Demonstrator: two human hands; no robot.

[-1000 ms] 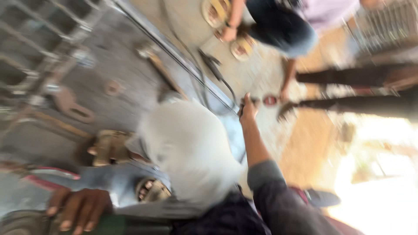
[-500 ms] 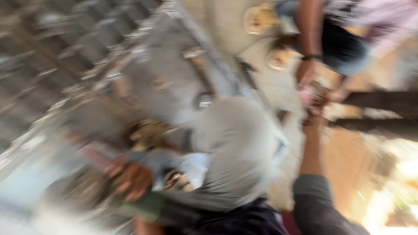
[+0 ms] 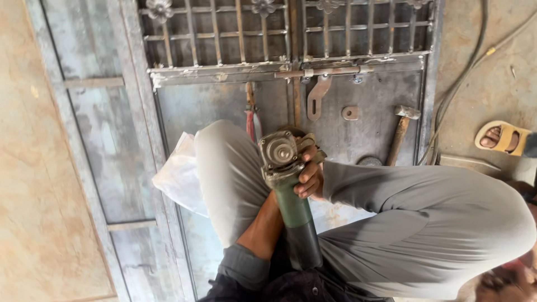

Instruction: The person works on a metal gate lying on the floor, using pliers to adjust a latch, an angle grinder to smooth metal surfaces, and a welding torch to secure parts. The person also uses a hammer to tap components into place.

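Angle grinder (image 3: 288,184), green-bodied with a grey gear head, stood at frame centre between the person's bent knees. One hand (image 3: 309,178), which of the two could not be told, was curled tightly round its neck. Behind lay a metal gate (image 3: 224,106); a hammer (image 3: 401,133) rested at upper right, a sandalled foot (image 3: 500,137) at the right edge.

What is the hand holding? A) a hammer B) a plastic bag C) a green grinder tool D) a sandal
C: the left hand wraps around the green angle grinder between the knees, while the hammer lies untouched on the metal gate.
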